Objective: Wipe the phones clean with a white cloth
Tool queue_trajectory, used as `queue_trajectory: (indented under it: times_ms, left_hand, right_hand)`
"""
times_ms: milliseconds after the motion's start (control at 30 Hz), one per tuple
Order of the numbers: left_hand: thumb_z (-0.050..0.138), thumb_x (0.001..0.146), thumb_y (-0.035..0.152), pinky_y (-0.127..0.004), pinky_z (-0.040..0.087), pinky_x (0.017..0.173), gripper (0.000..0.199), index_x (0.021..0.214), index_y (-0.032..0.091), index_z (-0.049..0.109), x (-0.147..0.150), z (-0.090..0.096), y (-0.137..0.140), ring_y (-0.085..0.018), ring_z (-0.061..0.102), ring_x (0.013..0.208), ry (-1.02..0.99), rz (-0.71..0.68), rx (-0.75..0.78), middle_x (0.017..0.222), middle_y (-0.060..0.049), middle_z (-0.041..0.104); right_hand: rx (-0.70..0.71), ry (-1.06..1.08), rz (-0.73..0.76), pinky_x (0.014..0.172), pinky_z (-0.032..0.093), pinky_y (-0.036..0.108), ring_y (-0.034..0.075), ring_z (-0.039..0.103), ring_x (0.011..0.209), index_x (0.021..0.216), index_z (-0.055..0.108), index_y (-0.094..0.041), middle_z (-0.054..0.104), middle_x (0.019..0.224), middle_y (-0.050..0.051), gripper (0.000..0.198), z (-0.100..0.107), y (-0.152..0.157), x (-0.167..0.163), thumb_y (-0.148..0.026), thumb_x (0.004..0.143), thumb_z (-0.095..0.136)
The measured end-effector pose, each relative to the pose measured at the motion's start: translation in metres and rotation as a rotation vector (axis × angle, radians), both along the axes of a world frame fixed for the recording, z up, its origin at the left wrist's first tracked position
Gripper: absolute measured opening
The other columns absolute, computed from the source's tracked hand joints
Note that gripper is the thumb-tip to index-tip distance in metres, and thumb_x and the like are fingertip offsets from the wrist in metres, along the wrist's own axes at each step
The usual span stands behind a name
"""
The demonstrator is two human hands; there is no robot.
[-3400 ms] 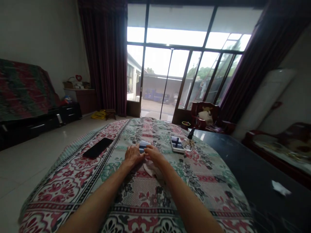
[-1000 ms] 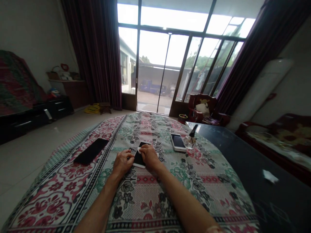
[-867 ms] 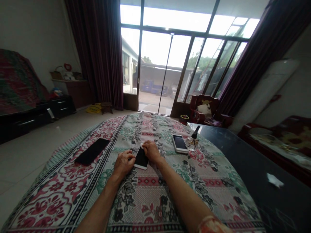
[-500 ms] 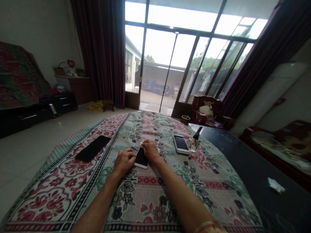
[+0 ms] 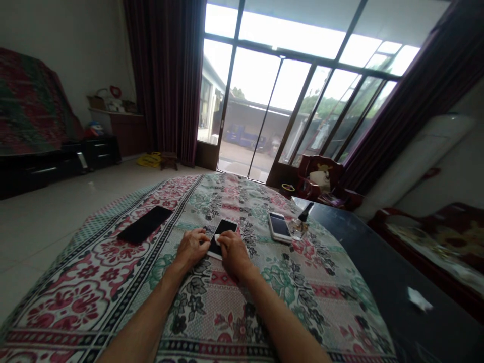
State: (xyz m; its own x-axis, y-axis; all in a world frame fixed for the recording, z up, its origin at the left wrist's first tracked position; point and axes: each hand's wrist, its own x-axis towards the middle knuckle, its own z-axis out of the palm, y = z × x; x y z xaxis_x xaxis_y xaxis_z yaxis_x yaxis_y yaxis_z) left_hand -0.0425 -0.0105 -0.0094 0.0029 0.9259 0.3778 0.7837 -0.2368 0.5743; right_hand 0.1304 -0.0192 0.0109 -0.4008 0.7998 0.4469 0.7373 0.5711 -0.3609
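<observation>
A white smartphone (image 5: 227, 226) with a dark screen lies flat on the flowered tablecloth (image 5: 242, 312) in front of me. My left hand (image 5: 192, 247) is closed at the phone's lower left edge, fingers curled and thumb side against it. Pinched in my right hand (image 5: 235, 254) is a small white wipe (image 5: 217, 239), pressed on the lower half of the screen. The fingers cover part of the wipe, and my hand hides the phone's lower right side.
To the left lies a black phone (image 5: 145, 225). Right of my hands are a white phone (image 5: 280, 226), apparently stacked on another, and a glass bottle with a black top (image 5: 301, 226). A crumpled white tissue (image 5: 419, 299) rests on the dark table (image 5: 363, 252).
My right hand has slid the wipe from the top of the phone's screen down toward its lower half, uncovering the upper part. My left hand stays at the phone's edge.
</observation>
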Motion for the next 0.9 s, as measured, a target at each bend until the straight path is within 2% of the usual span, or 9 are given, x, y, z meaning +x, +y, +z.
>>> queue_trajectory:
  times_ms: [133, 267, 433, 567, 733, 900]
  left_hand:
    - [0.061, 0.074, 0.019, -0.037, 0.044, 0.1, 0.017, 0.073, 0.022, 0.078, 0.001, 0.0, 0.0, -0.025, 0.063, 0.107, -0.002, 0.002, 0.006, 0.11, -0.007, 0.072]
    - [0.061, 0.074, 0.017, -0.037, 0.043, 0.1, 0.017, 0.073, 0.021, 0.077, 0.001, 0.002, -0.001, -0.025, 0.063, 0.108, -0.004, 0.005, -0.002, 0.111, -0.008, 0.071]
    - [0.061, 0.073, 0.017, -0.037, 0.043, 0.1, 0.017, 0.071, 0.022, 0.076, 0.002, 0.005, -0.002, -0.024, 0.063, 0.107, -0.007, 0.003, -0.009, 0.109, -0.006, 0.072]
    - [0.061, 0.073, 0.017, -0.037, 0.044, 0.099, 0.016, 0.071, 0.022, 0.076, 0.002, 0.005, -0.002, -0.024, 0.063, 0.106, -0.019, 0.005, -0.003, 0.108, -0.007, 0.072]
    - [0.062, 0.072, 0.016, -0.037, 0.043, 0.1, 0.016, 0.07, 0.022, 0.076, 0.001, 0.005, -0.001, -0.024, 0.064, 0.105, -0.028, -0.008, 0.012, 0.106, -0.006, 0.072]
    - [0.061, 0.073, 0.016, -0.038, 0.043, 0.1, 0.016, 0.071, 0.022, 0.076, 0.002, 0.006, -0.003, -0.025, 0.063, 0.106, -0.016, -0.002, 0.006, 0.108, -0.006, 0.071]
  right_hand:
    - [-0.039, -0.032, -0.066, 0.097, 0.039, 0.03, 0.019, 0.06, 0.099, 0.094, 0.075, -0.019, 0.069, 0.104, 0.008, 0.025, 0.004, 0.037, 0.007, -0.011, 0.09, 0.052]
    - [-0.078, -0.081, -0.154, 0.093, 0.04, 0.026, 0.018, 0.062, 0.099, 0.096, 0.076, -0.019, 0.071, 0.104, 0.008, 0.027, 0.011, 0.07, 0.012, -0.011, 0.089, 0.051]
    - [-0.107, -0.13, -0.21, 0.087, 0.041, 0.025, 0.018, 0.062, 0.095, 0.094, 0.076, -0.019, 0.072, 0.101, 0.009, 0.028, 0.014, 0.088, 0.008, -0.01, 0.089, 0.05]
    - [-0.062, -0.147, -0.209, 0.092, 0.038, 0.028, 0.02, 0.058, 0.101, 0.099, 0.074, -0.019, 0.069, 0.107, 0.009, 0.028, 0.012, 0.077, 0.0, -0.013, 0.092, 0.048]
    - [-0.004, -0.167, -0.091, 0.1, 0.033, 0.031, 0.02, 0.052, 0.106, 0.103, 0.072, -0.023, 0.066, 0.113, 0.005, 0.031, 0.011, 0.043, -0.006, -0.01, 0.09, 0.047]
    - [-0.007, -0.126, 0.011, 0.096, 0.037, 0.032, 0.021, 0.052, 0.106, 0.105, 0.071, -0.024, 0.066, 0.114, 0.004, 0.031, 0.013, 0.006, -0.005, -0.01, 0.087, 0.05]
